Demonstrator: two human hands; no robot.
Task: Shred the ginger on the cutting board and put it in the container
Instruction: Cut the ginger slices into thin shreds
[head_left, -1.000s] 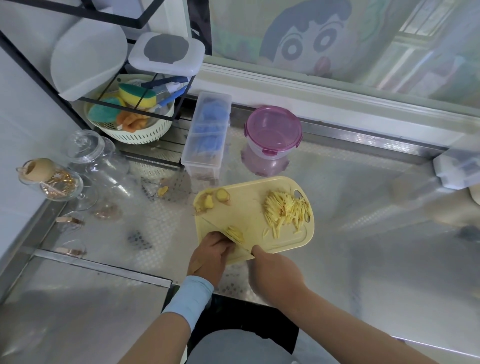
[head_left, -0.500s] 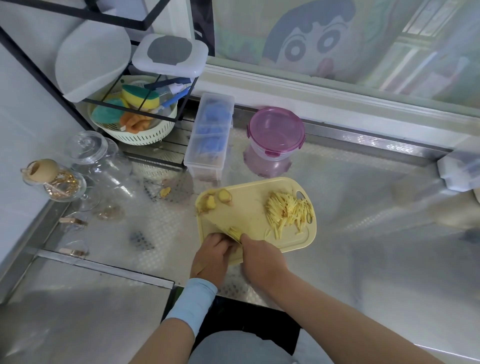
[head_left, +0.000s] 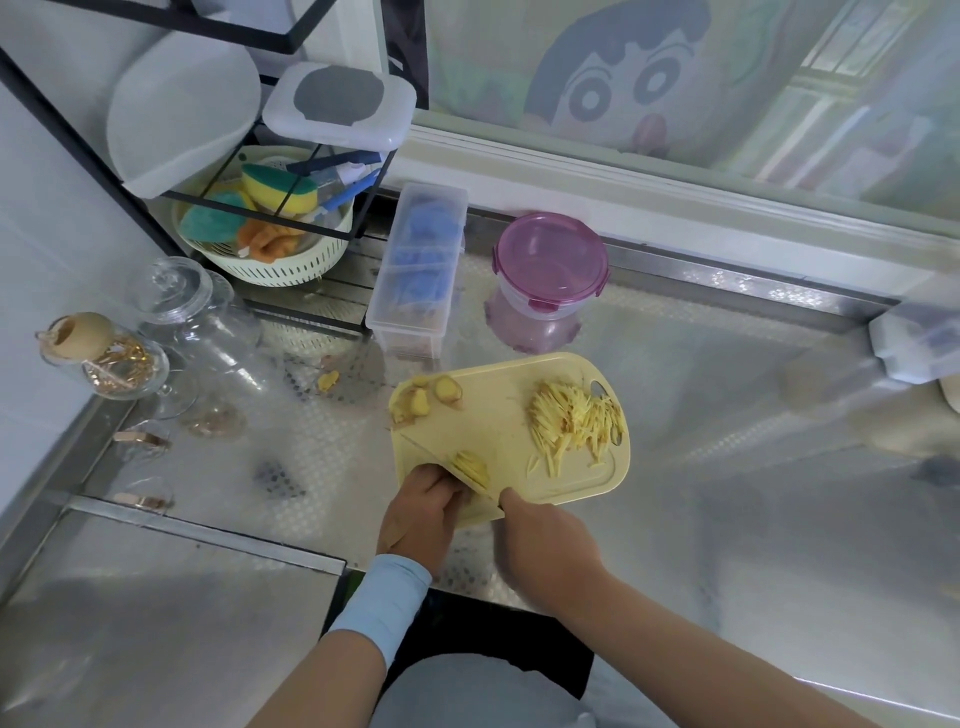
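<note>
A pale yellow cutting board (head_left: 498, 410) lies on the steel counter. A pile of shredded ginger (head_left: 574, 421) sits on its right half, and a few ginger chunks (head_left: 423, 397) sit at its far left corner. My right hand (head_left: 543, 540) grips the handle of a cream-bladed knife (head_left: 441, 465) that slants across the board's near left corner. My left hand (head_left: 421, 512), fingers curled, holds a ginger piece against the blade's left side; the piece is mostly hidden. Thin ginger slices (head_left: 471, 466) lie just right of the blade. A round container with a pink lid (head_left: 550, 260) stands behind the board, lid on.
A long clear box (head_left: 415, 265) with blue contents stands left of the pink container. Glass jars (head_left: 208, 322) and a black rack holding a basket of sponges (head_left: 270, 234) fill the far left. One stray ginger bit (head_left: 328, 382) lies on the counter. A raised steel panel (head_left: 156, 613) is near left.
My right hand with the knife moved left toward my left hand, then drew back slightly to the right. My left hand stayed at the board's near left corner.
</note>
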